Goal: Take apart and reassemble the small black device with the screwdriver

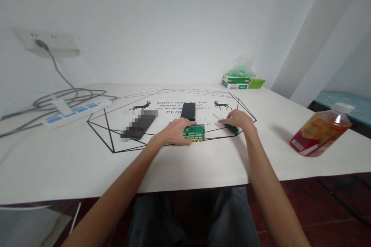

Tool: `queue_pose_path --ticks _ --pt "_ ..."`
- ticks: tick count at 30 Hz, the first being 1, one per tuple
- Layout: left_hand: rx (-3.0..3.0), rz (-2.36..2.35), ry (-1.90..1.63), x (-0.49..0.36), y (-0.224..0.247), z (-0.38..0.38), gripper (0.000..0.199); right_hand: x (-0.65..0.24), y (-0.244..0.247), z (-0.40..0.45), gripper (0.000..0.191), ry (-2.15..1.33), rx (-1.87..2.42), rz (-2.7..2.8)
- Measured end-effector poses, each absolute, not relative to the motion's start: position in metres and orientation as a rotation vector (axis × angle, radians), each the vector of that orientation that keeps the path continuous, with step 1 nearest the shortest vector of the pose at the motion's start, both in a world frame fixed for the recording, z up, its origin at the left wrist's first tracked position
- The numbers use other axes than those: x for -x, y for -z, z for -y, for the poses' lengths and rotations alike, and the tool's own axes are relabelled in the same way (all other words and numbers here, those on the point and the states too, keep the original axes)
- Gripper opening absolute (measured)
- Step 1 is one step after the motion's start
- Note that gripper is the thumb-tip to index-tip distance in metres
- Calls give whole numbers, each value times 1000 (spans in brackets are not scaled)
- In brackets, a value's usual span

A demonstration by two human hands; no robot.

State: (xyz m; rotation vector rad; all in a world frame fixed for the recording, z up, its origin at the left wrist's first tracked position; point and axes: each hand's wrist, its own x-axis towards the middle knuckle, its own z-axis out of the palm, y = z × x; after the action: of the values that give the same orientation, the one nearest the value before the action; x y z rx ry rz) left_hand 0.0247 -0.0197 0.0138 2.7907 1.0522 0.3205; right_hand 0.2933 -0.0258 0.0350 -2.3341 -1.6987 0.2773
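Observation:
A green circuit board [194,132] with a yellow-edged front lies near the middle of the table. My left hand [176,131] grips its left side, thumb and fingers closed at the edges. Over to the right, my right hand [238,119] has its fingers closed on what looks like a screwdriver [233,129], with a dark green handle below the palm and a thin metal shaft pointing left and away. Part of the handle is hidden by the hand. Just behind the board is a black rectangular case [188,110]. A few tiny dark pieces, perhaps screws, lie between board and screwdriver.
Left of the board lies a dark phone [141,125], partly pixelated. A white power strip [78,112] and coiled grey cable [72,94] occupy the left side. At right stands a drink bottle [321,131]. Green-white boxes [236,81] sit at the back beneath a plastic bag.

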Motion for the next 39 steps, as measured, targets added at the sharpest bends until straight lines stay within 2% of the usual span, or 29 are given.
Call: queue_pose_path --ticks 4,7,11,14,17,20,23,27,39 --pt "-2774 -1039 -349 -24 -9 17 75 -304 -22 28 33 -312 2424 1768" --pt "-2741 -1036 -355 -23 -9 17 75 -300 -18 26 23 -263 2235 1783" --pt "-2714 -999 -367 -23 -11 17 72 -289 -23 23 28 -500 1766 1728" --pt "-2688 -984 -363 -24 -11 18 72 -278 -34 15 30 -225 1530 1619" --pt "-2609 -1027 -422 -25 -11 16 72 -270 -46 1 32 -105 1312 1441" --pt "-2509 -1100 -598 -27 -9 11 57 -260 -57 -9 40 -48 1201 1324" --pt "-2379 -1136 -803 -31 -7 8 42 -247 -58 -9 41 3 1140 1297" --pt "-2212 -1046 -939 -38 -8 9 35 -231 -48 3 35 -3 1126 1511" --pt "-2274 -995 -928 -56 0 8 23 -218 -42 14 34 -13 1244 1731"
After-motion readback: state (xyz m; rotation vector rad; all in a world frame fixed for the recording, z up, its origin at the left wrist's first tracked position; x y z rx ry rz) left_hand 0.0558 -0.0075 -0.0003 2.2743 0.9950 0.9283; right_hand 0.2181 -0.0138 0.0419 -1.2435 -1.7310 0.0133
